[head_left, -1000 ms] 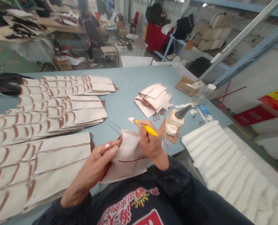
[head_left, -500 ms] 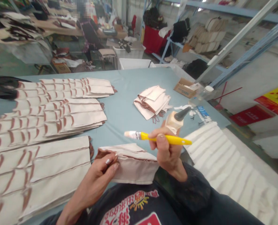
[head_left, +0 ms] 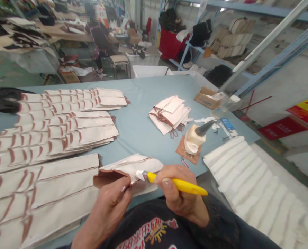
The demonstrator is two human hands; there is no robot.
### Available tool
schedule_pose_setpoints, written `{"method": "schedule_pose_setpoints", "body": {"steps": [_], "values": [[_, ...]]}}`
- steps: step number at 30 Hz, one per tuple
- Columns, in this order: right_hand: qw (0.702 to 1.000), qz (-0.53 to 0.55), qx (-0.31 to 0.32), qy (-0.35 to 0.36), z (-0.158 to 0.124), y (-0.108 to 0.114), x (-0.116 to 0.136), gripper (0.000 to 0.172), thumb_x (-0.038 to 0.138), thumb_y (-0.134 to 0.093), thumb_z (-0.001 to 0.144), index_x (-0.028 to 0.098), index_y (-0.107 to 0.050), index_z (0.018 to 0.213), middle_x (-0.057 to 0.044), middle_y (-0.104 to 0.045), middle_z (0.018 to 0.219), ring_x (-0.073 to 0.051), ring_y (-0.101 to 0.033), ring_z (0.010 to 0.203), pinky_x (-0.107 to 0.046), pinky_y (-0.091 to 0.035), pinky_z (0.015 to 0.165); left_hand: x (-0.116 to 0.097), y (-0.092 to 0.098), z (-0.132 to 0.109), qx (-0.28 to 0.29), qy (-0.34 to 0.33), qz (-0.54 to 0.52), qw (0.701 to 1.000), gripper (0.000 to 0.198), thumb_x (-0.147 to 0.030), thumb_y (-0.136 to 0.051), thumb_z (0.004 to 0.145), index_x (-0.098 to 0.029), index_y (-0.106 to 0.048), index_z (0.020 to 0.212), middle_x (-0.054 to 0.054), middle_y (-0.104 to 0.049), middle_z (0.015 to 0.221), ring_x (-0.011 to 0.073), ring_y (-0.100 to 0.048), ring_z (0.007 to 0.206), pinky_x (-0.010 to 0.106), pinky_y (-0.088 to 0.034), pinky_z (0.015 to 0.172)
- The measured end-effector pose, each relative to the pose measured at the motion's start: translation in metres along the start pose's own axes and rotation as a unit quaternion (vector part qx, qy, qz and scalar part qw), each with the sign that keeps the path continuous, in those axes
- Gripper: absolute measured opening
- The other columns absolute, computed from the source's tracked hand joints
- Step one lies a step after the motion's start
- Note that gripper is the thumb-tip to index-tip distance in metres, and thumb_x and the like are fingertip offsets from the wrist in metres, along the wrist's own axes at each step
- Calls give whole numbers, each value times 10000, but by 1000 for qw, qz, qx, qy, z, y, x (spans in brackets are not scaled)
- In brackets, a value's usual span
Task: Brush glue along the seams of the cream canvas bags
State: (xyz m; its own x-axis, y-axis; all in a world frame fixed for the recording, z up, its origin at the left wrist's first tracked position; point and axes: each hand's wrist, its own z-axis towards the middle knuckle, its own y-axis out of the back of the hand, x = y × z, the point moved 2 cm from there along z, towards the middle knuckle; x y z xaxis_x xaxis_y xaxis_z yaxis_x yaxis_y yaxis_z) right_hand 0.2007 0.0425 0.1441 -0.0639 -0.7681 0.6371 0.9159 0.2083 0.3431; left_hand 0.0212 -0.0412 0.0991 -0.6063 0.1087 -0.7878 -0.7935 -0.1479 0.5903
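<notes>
My left hand (head_left: 117, 197) pinches the edge of a cream fabric piece (head_left: 133, 162) with brown trim, whose brown-lined mouth gapes toward the left. In my right hand (head_left: 181, 193) is a yellow-handled brush (head_left: 186, 186), gripped near its metal band. Its whitish bristles touch the fabric at the seam, just right of my left fingertips. Beyond the right hand a bottle with a dark cone nozzle (head_left: 195, 136) stands on a small brown square (head_left: 181, 150). My fingers hide part of the fabric's lower edge.
Overlapping rows of cream fabric pieces (head_left: 91, 133) cover the table's left side. A smaller pile (head_left: 169, 112) lies ahead, near a cardboard box (head_left: 207, 98) and a clear bottle (head_left: 228, 105). White folded material (head_left: 250, 183) is stacked at right. A person (head_left: 99, 36) is in the background.
The brush has come down and left onto the fabric, which now gapes wider at its left end. My right hand has moved lower, uncovering the nozzle bottle and its brown square.
</notes>
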Motion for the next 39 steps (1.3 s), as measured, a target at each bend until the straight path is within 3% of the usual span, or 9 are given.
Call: {"method": "schedule_pose_setpoints", "body": {"steps": [4, 11, 16, 19, 22, 27, 30, 34, 39], "values": [[998, 42, 28, 48, -1, -4, -1, 222, 240, -491, 1032, 234, -614, 847, 31, -707, 631, -113, -633, 500, -234, -547, 558, -3, -1, 5, 14, -9, -25, 1000, 221, -163, -511, 988, -212, -638, 813, -7, -713, 715, 139, -675, 626, 210, -474, 610], [1000, 8, 11, 27, 1, -1, -7, 211, 185, -492, 1011, 227, -628, 854, 20, -730, 670, -124, -684, 575, -232, -574, 619, -1, -7, 12, 10, -5, -9, 1000, 251, -171, -488, 983, -219, -613, 770, 4, -694, 699, 160, -645, 625, 250, -448, 605], [999, 37, 6, -38, 0, 7, -15, 260, 225, -484, 1039, 230, -658, 846, 8, -734, 697, -123, -653, 555, -245, -547, 559, 9, -11, 13, 36, 90, -76, 992, 284, -281, -501, 985, -224, -607, 728, 8, -648, 701, 183, -606, 674, 269, -456, 645], [992, 89, -9, -90, -3, 12, -22, 321, 326, -474, 1072, 231, -669, 835, 11, -686, 648, -114, -561, 471, -248, -465, 457, 12, -9, 17, 49, 179, -174, 967, 271, -381, -591, 936, -213, -633, 728, 13, -640, 733, 184, -578, 693, 259, -458, 628], [979, 138, 27, -147, -5, 10, -31, 369, 423, -470, 1084, 229, -681, 851, 28, -615, 587, -111, -486, 428, -248, -412, 420, 12, -10, 19, 60, 254, -287, 922, 284, -461, -751, 834, -192, -682, 773, 18, -668, 783, 167, -557, 684, 239, -456, 606], [978, 133, 7, -160, -3, -5, -49, 393, 485, -487, 1080, 219, -688, 871, 30, -596, 611, -95, -430, 419, -240, -380, 409, 12, -14, 13, 86, 333, -406, 847, 455, -571, -882, 741, -171, -723, 886, -2, -650, 740, 123, -509, 615, 205, -411, 561], [977, 152, -27, -149, -2, -10, -52, 407, 506, -480, 1086, 218, -669, 869, 41, -562, 595, -89, -418, 408, -229, -368, 392, 14, -13, 11, 78, 336, -418, 840, 485, -608, -880, 743, -162, -720, 849, -11, -627, 699, 108, -475, 583, 195, -370, 526], [974, 163, -78, -136, 0, 2, -46, 390, 475, -472, 1100, 235, -645, 846, 62, -523, 558, -78, -363, 362, -221, -348, 351, 15, -13, 10, 72, 340, -438, 829, 435, -557, -894, 741, -165, -715, 801, -7, -639, 693, 115, -508, 596, 201, -394, 544], [987, 114, 46, -99, 10, 2, -41, 346, 417, -487, 1090, 228, -662, 859, 22, -636, 639, -107, -508, 444, -249, -418, 403, 10, -13, 11, 90, 350, -460, 811, 428, -535, -913, 709, -165, -740, 838, -7, -637, 670, 147, -567, 619, 219, -425, 558]]}}
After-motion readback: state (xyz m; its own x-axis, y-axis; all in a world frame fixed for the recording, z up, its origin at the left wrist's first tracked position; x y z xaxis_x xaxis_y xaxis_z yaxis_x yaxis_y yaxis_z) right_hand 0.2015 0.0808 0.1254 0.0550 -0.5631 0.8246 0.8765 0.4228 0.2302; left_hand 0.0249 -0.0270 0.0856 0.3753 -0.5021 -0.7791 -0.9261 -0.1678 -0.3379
